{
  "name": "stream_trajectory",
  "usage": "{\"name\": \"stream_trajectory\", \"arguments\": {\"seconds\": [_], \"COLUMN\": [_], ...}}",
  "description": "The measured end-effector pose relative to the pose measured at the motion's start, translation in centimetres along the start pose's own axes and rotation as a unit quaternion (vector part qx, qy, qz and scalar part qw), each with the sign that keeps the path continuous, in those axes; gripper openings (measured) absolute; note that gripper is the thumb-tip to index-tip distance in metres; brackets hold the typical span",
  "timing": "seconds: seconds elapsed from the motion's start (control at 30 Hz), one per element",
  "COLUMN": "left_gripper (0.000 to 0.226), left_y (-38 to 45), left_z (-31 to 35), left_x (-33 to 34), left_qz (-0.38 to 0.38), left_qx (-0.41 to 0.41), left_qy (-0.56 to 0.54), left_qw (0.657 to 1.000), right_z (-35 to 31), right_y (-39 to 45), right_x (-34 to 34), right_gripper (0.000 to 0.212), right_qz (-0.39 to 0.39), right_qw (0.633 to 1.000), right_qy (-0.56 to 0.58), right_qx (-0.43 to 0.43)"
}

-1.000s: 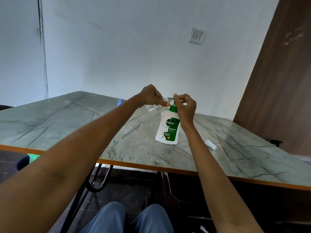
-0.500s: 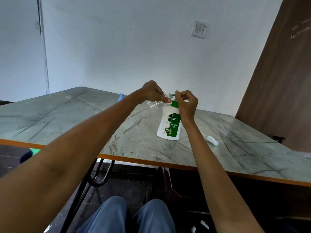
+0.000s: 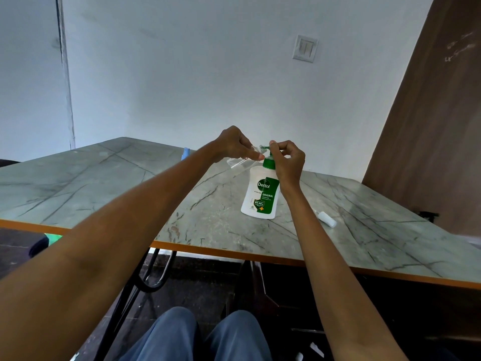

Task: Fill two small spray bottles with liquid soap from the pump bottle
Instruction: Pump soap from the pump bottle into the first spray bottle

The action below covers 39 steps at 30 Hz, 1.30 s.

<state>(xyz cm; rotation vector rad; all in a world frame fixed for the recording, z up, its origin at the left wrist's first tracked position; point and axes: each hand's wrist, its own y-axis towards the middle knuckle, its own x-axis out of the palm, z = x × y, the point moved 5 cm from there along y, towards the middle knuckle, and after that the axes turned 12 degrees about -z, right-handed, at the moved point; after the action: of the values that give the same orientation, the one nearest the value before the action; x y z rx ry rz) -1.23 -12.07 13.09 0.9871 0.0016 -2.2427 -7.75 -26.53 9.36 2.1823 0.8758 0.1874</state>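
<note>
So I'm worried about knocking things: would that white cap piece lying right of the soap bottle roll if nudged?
Probably. The small white cylindrical spray cap lies on its side on the smooth marble-patterned table, so it likely rolls. It looks light, probably plastic, and easily flicked.

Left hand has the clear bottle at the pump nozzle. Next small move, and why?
Probably press the pump head down with the right hand, a short stroke. The left hand holds the small clear spray bottle tilted, its mouth at the green nozzle of the pump bottle, and the right hand's fingers are curled over the pump top. The bottle looks empty, though that is hard to tell.
</note>
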Motion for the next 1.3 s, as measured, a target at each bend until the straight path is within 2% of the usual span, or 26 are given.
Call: {"name": "stream_trajectory", "arguments": {"seconds": [0.67, 0.87, 1.3], "left_gripper": [0.042, 0.043, 0.042], "left_y": [0.15, -0.26, -0.19], "left_z": [0.07, -0.36, -0.12], "left_x": [-0.15, 0.24, 0.05], "left_qz": [0.003, -0.007, 0.009], "left_qx": [-0.002, -0.01, -0.008], "left_qy": [-0.001, -0.011, -0.017], "left_qw": [1.0, 1.0, 1.0], "right_z": [-0.04, -0.03, -0.2], "right_y": [0.29, -0.52, 0.02], "right_x": [0.0, 0.15, 0.1], "right_gripper": [0.028, 0.025, 0.023], "right_qz": [0.008, 0.017, 0.012], "right_qw": [1.0, 0.999, 1.0], "right_qy": [-0.003, -0.006, -0.009], "right_qx": [-0.002, -0.035, -0.004]}}
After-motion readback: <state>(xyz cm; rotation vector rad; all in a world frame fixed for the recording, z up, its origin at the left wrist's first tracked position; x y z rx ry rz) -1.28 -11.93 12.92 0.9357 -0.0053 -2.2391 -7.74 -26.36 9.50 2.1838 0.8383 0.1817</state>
